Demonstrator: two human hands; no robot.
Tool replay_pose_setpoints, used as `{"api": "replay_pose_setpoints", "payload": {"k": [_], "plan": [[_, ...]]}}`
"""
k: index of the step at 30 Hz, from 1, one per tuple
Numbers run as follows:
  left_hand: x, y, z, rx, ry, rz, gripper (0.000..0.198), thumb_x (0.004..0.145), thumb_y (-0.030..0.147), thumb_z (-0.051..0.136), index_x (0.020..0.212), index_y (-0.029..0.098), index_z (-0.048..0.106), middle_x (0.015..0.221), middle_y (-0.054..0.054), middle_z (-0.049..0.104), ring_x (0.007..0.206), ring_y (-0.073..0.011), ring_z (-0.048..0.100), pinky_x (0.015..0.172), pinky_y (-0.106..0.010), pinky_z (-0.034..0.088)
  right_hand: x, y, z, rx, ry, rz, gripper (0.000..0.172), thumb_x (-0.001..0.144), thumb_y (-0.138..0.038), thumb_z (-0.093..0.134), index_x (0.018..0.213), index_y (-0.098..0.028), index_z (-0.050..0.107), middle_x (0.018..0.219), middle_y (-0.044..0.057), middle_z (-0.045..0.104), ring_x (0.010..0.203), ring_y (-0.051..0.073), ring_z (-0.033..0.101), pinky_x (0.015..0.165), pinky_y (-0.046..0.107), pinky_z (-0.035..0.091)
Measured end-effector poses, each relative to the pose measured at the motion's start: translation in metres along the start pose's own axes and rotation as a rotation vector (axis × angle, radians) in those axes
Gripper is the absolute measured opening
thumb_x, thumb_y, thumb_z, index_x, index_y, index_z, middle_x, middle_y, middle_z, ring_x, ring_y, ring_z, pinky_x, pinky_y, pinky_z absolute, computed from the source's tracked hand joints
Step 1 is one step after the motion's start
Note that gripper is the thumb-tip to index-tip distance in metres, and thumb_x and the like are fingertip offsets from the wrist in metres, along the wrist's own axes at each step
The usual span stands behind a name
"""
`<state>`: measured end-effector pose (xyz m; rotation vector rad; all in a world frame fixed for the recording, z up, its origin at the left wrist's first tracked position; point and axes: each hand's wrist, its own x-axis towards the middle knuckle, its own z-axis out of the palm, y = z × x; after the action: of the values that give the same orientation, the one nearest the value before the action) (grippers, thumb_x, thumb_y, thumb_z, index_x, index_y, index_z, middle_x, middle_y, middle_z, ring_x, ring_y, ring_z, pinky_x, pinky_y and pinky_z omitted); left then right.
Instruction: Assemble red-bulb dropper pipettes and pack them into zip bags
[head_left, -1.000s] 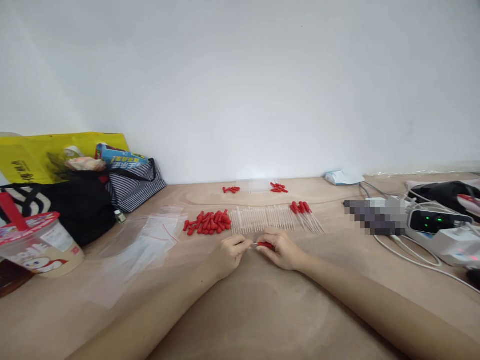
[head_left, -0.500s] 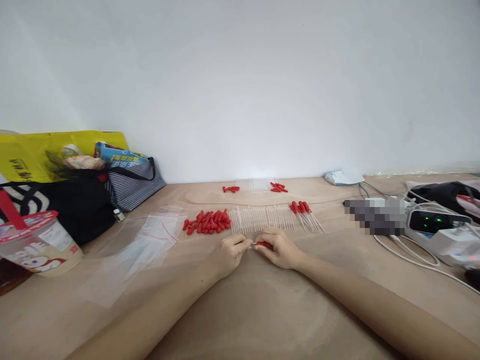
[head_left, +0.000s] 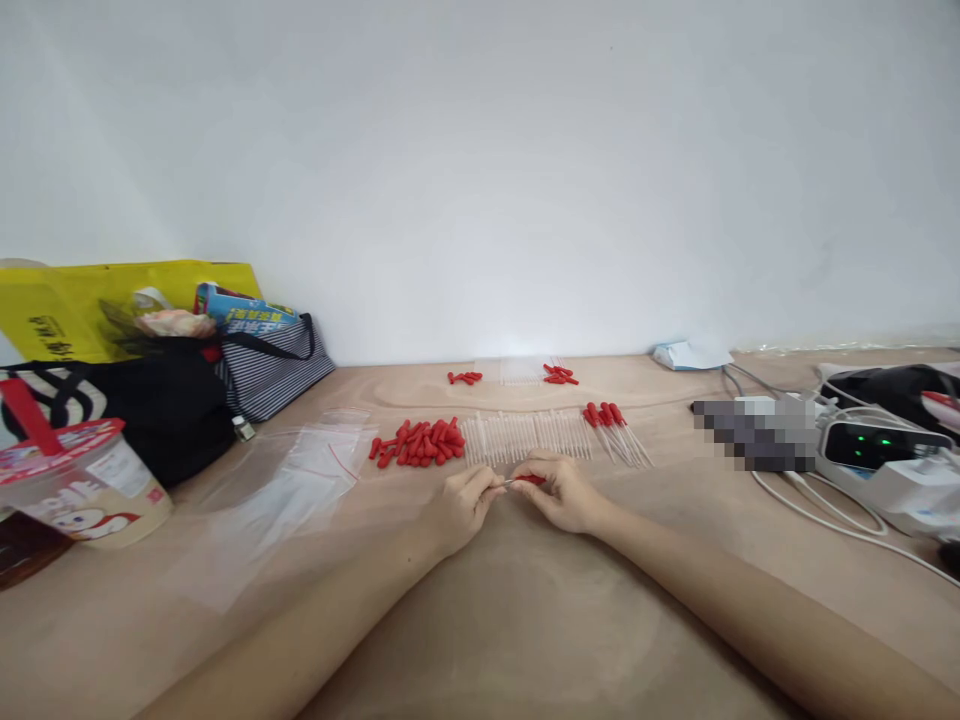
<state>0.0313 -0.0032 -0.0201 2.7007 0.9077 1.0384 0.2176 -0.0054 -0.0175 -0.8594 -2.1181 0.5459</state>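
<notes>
Your right hand (head_left: 559, 492) pinches a red bulb (head_left: 531, 479), and your left hand (head_left: 465, 508) grips the thin clear tube (head_left: 508, 483) pointing at it, most of it hidden by your fingers. Compared with a second ago, the gap between your hands is narrower, so less tube shows. Toward the far edge of the table (head_left: 555, 600), the row of clear tubes (head_left: 525, 437), the bulb pile (head_left: 424, 444) left of it and the red-topped droppers (head_left: 604, 414) right of it lie unchanged.
</notes>
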Motion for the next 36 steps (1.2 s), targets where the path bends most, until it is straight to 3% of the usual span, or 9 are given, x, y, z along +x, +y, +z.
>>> {"api": "replay_pose_setpoints", "payload": {"k": [3,6,11,17,21,25,28,32,36], "plan": [[-0.001,0.000,0.001,0.001,-0.005,0.012,0.021,0.086,0.020,0.037,0.071,0.015,0.050,0.064,-0.002,0.053,0.060,-0.0134,0.052,0.056,-0.023,0.042,0.000,-0.001,0.001,0.029,-0.025,0.024,0.020,0.080,-0.028,0.047,0.075,-0.017,0.063,0.072,0.004,0.059,0.069,0.013,0.052,0.066,0.026,0.040],[0.001,0.001,0.001,-0.019,-0.015,-0.017,0.017,0.085,0.020,0.039,0.074,0.015,0.050,0.066,-0.002,0.054,0.061,-0.0133,0.053,0.056,-0.023,0.042,0.001,0.006,0.000,0.252,-0.049,0.175,0.018,0.074,-0.034,0.055,0.078,-0.018,0.062,0.072,0.002,0.059,0.068,0.013,0.053,0.065,0.026,0.040],[0.006,0.003,0.001,-0.054,0.035,-0.138,0.011,0.083,0.020,0.043,0.082,0.015,0.052,0.070,-0.002,0.058,0.061,-0.0132,0.055,0.058,-0.024,0.043,0.003,0.016,0.004,0.816,0.140,0.459,0.036,0.056,-0.033,0.071,0.087,-0.020,0.056,0.064,-0.006,0.056,0.057,0.008,0.049,0.060,0.022,0.039],[0.005,0.003,-0.002,-0.129,0.020,-0.166,0.013,0.082,0.022,0.045,0.092,0.016,0.052,0.079,-0.003,0.060,0.070,-0.0139,0.057,0.063,-0.025,0.045,0.011,0.010,0.015,0.961,0.301,0.473,0.025,0.058,-0.038,0.068,0.064,-0.018,0.054,0.060,-0.005,0.053,0.053,0.006,0.045,0.056,0.021,0.037],[0.005,-0.001,-0.007,-0.064,0.041,-0.174,0.022,0.078,0.025,0.052,0.098,0.017,0.051,0.087,-0.004,0.059,0.080,-0.0165,0.055,0.072,-0.030,0.045,0.024,0.020,-0.017,0.797,0.472,0.531,0.030,0.058,-0.045,0.064,0.064,-0.018,0.051,0.068,-0.001,0.057,0.054,0.008,0.048,0.056,0.023,0.039],[0.007,-0.009,-0.009,0.016,0.064,-0.174,0.009,0.077,0.019,0.052,0.085,0.017,0.055,0.085,-0.004,0.057,0.086,-0.0183,0.051,0.078,-0.034,0.043,0.023,0.052,-0.072,0.559,0.619,0.610,0.024,0.062,-0.041,0.060,0.067,-0.018,0.053,0.059,-0.002,0.054,0.048,0.008,0.044,0.051,0.022,0.035],[0.007,-0.012,-0.007,0.073,0.054,-0.176,0.007,0.074,0.015,0.053,0.080,0.018,0.056,0.086,-0.005,0.056,0.087,-0.0192,0.050,0.079,-0.036,0.042,0.011,0.073,-0.096,0.311,0.687,0.686,0.018,0.063,-0.032,0.061,0.072,-0.017,0.058,0.058,0.000,0.056,0.054,0.012,0.049,0.054,0.023,0.034],[0.006,-0.013,-0.005,0.117,0.029,-0.186,0.009,0.073,0.015,0.054,0.081,0.017,0.058,0.088,-0.006,0.055,0.088,-0.0202,0.049,0.080,-0.037,0.041,-0.001,0.087,-0.096,-0.367,0.596,0.815,0.029,0.068,-0.035,0.056,0.089,-0.014,0.058,0.070,0.005,0.063,0.068,0.018,0.057,0.059,0.025,0.036],[0.004,-0.013,-0.006,0.119,0.011,-0.201,0.007,0.073,0.015,0.054,0.078,0.018,0.058,0.087,-0.005,0.055,0.086,-0.0198,0.050,0.080,-0.037,0.042,-0.002,0.090,-0.086,-0.604,0.490,0.887,0.033,0.072,-0.042,0.052,0.093,-0.017,0.053,0.078,0.006,0.064,0.074,0.020,0.058,0.056,0.025,0.034]]}}
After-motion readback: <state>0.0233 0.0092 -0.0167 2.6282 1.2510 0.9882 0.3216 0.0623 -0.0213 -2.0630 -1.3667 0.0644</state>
